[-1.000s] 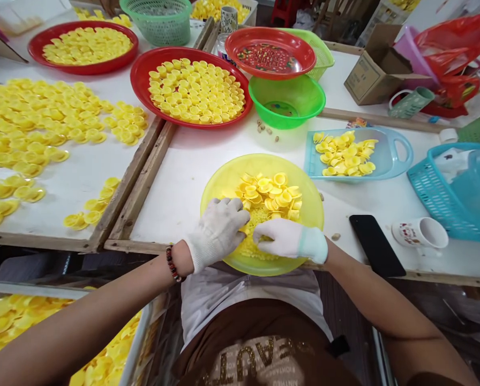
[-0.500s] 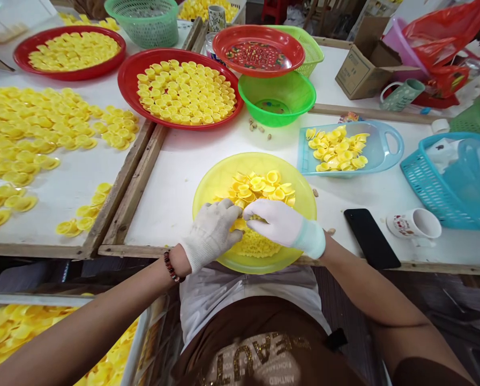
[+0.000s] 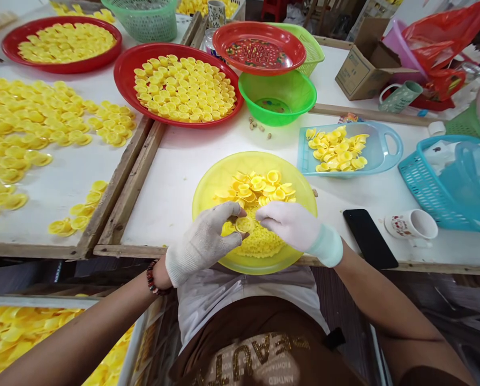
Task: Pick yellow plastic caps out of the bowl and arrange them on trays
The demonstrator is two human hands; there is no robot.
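A yellow bowl (image 3: pixel 210 179) stands at the table's front edge, with a pile of yellow cup-shaped pieces (image 3: pixel 264 185) at its back and small yellow bits (image 3: pixel 260 241) at its front. Over the bowl, my gloved left hand (image 3: pixel 208 236) pinches one yellow cup (image 3: pixel 245 223) between thumb and fingers, its round opening facing up. My gloved right hand (image 3: pixel 290 228) hovers just right of that cup, fingers pressed together above the small bits. Whatever its fingertips may hold is too small to make out.
Behind are a red tray of yellow cups (image 3: pixel 184 88), a green bowl (image 3: pixel 278 99) and a light-blue tray (image 3: pixel 379 153). To the right lie a black phone (image 3: pixel 368 238), a mug (image 3: pixel 411 225) and a blue basket (image 3: pixel 444 182). Wooden strips (image 3: pixel 131 185) edge the table.
The hands have moved apart: my left hand slightly left, my right hand to the right. The cup in my left hand now shows clearly.
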